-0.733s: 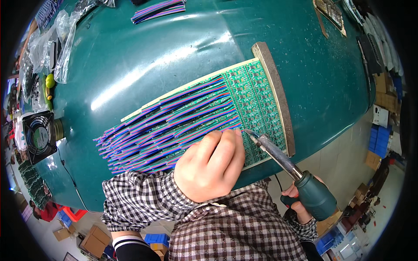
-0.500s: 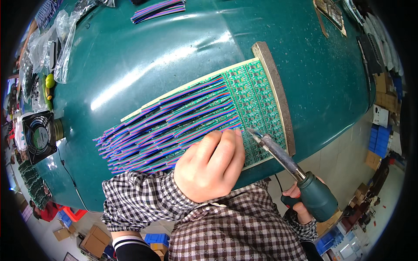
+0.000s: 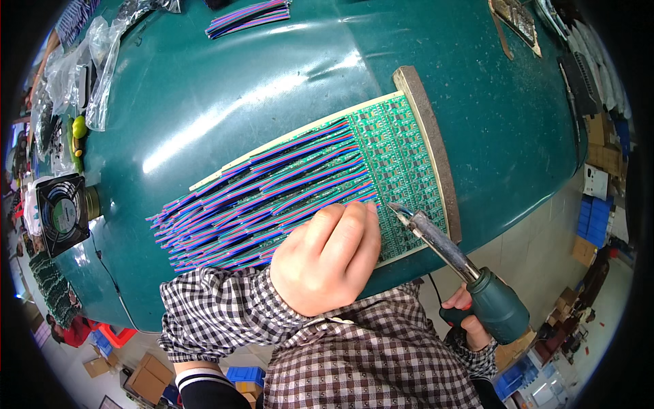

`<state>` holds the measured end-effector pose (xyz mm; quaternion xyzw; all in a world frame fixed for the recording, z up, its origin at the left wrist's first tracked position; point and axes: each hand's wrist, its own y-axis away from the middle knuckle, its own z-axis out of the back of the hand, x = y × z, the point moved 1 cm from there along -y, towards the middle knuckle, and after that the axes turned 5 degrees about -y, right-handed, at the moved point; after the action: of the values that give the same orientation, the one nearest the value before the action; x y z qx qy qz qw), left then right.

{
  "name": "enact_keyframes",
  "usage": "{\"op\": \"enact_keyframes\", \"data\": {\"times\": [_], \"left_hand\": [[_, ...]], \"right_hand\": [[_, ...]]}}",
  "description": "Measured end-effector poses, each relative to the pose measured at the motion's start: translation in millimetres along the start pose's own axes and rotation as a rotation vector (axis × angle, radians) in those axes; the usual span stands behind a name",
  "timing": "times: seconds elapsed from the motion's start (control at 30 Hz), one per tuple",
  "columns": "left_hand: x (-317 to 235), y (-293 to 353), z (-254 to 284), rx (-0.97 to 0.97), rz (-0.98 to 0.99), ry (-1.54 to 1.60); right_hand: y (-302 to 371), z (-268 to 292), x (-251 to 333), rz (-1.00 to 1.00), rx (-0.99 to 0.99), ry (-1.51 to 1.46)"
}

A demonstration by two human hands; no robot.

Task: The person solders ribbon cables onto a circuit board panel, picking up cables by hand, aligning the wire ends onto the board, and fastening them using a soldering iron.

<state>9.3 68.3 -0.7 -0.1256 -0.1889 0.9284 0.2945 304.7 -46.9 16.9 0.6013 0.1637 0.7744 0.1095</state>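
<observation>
A panel of green circuit boards (image 3: 402,157) lies on the table, with rows of multicoloured ribbon cables (image 3: 293,180) running left from its middle. My left hand (image 3: 327,259) rests over the lower rows, fingers closed in a pinch at a ribbon cable's end on the boards; the fingers partly hide that grip. Below right, my right hand (image 3: 469,319) grips the dark green handle of a soldering iron (image 3: 441,245). The iron's tip points up-left, close to the boards just right of my left fingertips; whether it touches them I cannot tell.
A brown bar (image 3: 430,150) stands along the panel's right edge. On the green table (image 3: 238,88), a black fan (image 3: 63,213) sits at the left and a ribbon cable bundle (image 3: 248,18) at the far side. Plastic bags (image 3: 102,68) lie at the far left.
The soldering iron has shifted very slightly, its tip a little to the left and down. My left hand stays nearly still in its pinch.
</observation>
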Motion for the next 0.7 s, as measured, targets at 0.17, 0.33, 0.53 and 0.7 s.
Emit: {"op": "enact_keyframes", "data": {"times": [0.17,0.33,0.53,0.7], "left_hand": [[-1,1,-2,-0.003,-0.003,-0.005],[2,1,-1,-0.007,-0.008,0.022],[1,2,-2,-0.010,-0.011,0.040],[-1,2,-4,-0.051,-0.013,-0.001]], "right_hand": [[-13,-13,23,-0.012,-0.089,-0.076],[-15,-15,28,0.020,-0.073,-0.007],[-16,-16,29,0.034,-0.072,0.030],[-17,-16,32,0.033,-0.059,0.040]]}}
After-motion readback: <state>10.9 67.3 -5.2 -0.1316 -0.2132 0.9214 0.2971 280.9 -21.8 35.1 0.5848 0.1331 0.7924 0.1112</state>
